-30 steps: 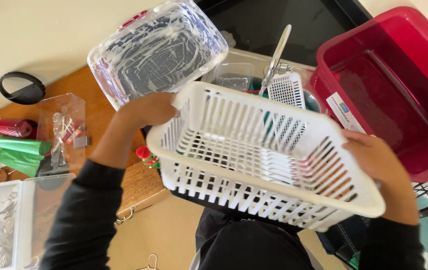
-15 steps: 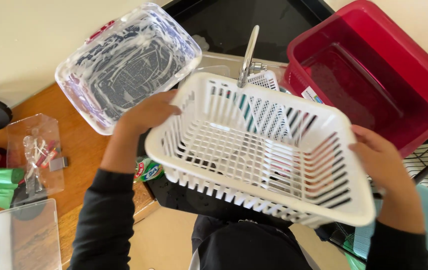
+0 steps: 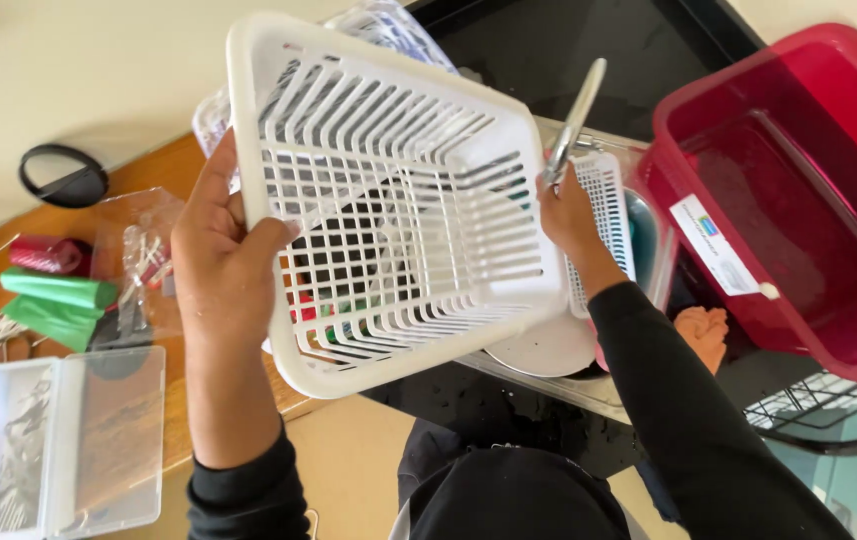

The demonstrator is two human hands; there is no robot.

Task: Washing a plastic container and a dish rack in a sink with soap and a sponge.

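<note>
My left hand (image 3: 224, 265) grips the left rim of a white slatted plastic basket (image 3: 399, 200), which is tipped up on its side with the open face towards me. My right hand (image 3: 569, 215) has left the basket and reaches behind its right edge. Its fingers are closed round the silver handle of a white slotted utensil (image 3: 577, 110), whose head (image 3: 604, 225) stands in a tub. A clear plastic container (image 3: 211, 125) is mostly hidden behind the basket.
A large red plastic bin (image 3: 779, 200) sits tilted at the right above a black wire rack (image 3: 819, 405). A white plate (image 3: 539, 350) and an orange cloth (image 3: 701, 325) lie below the basket. On the wooden table (image 3: 149, 170) at the left are green bags (image 3: 49, 300), a clear lidded box (image 3: 79, 440) and a black round object (image 3: 64, 180).
The basket has swung from lying flat between both hands to standing tipped up in my left hand alone. My right hand let go of it and took the utensil's handle.
</note>
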